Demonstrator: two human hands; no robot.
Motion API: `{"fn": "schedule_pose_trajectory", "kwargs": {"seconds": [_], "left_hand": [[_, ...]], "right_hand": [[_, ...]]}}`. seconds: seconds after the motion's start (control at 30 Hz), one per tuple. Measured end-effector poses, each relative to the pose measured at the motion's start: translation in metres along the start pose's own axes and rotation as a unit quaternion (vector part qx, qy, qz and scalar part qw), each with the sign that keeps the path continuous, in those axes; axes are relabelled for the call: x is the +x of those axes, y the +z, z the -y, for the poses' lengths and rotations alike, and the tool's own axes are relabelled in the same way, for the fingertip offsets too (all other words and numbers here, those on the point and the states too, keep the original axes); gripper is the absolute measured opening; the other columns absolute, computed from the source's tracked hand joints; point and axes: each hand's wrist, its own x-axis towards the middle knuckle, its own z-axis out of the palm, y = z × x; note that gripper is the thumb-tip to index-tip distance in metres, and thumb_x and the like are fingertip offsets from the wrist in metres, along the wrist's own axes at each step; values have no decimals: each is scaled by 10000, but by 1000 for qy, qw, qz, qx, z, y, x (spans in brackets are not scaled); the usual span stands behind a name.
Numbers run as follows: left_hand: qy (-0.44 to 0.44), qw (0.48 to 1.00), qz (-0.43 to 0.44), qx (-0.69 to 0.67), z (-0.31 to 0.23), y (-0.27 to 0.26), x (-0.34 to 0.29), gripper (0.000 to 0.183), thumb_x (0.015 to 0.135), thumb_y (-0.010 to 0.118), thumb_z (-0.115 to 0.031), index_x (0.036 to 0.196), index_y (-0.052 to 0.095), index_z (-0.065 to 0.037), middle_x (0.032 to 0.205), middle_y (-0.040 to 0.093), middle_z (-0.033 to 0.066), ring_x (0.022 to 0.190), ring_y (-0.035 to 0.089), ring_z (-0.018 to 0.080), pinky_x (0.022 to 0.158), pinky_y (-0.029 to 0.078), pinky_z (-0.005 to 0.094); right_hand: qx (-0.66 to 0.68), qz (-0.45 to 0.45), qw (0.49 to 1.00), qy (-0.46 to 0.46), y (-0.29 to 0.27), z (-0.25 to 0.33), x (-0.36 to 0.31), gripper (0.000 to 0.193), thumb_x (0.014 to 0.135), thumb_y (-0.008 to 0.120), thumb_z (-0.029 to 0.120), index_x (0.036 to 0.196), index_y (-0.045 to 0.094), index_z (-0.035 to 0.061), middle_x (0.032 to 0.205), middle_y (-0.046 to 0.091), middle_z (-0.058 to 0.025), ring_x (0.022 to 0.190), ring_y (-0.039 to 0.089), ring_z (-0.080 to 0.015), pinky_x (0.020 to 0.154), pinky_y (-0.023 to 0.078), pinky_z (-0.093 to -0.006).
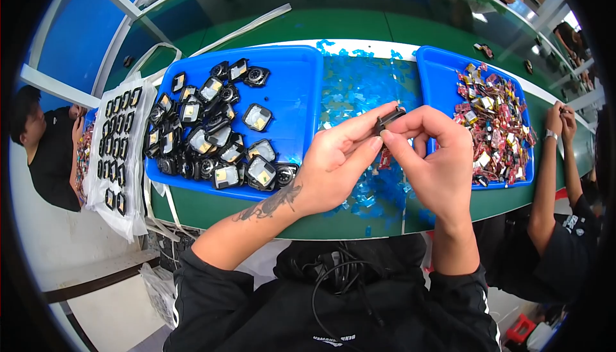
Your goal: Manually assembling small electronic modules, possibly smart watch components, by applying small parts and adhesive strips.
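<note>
My left hand (337,163) holds a small black watch housing (389,121) on edge between thumb and fingers, over the middle of the table. My right hand (443,156) pinches the same housing from the other side, thumb and forefinger meeting at its lower edge. Just below the fingertips shows a small red circuit board (385,159); whether it hangs from the housing or lies on the table I cannot tell. Left of my hands, a blue tray (295,89) carries a heap of black watch housings (258,118), several with pale square faces up.
A second blue tray (437,82) at right holds piled red circuit boards (491,127) with small parts. Blue film scraps (359,89) litter the green table between the trays. Housings lie in rows on a white sheet (106,191) at far left. Co-workers sit on both sides.
</note>
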Motion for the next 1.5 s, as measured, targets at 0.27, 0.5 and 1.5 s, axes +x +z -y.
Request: {"fn": "schedule_pose_trajectory", "kwargs": {"seconds": [0.27,0.5,1.5], "left_hand": [[32,999,7,-36,-3,0,1,433,988,425,4,1420,404,28,1340,534,114,1128,543,116,936,444,264],[91,990,-64,-91,-3,5,5,471,971,398,24,1434,322,-1,1345,510,253,1234,536,277,1057,427,397],[106,956,41,270,-16,-8,-1,229,792,631,75,996,717,16,1043,676,162,936,676,222,815,543,306]], "right_hand": [[-19,-6,1000,-2,-3,4,-1,226,728,765,-11,754,544,26,662,526,-6,605,503,-41,579,437,-210],[207,53,964,157,0,5,-32,334,752,761,-60,1020,569,-4,930,617,-55,887,622,-109,766,545,-229],[325,154,926,111,-33,-10,-32,61,917,582,-26,954,610,-66,983,596,-74,914,589,-108,823,506,-248]]}}
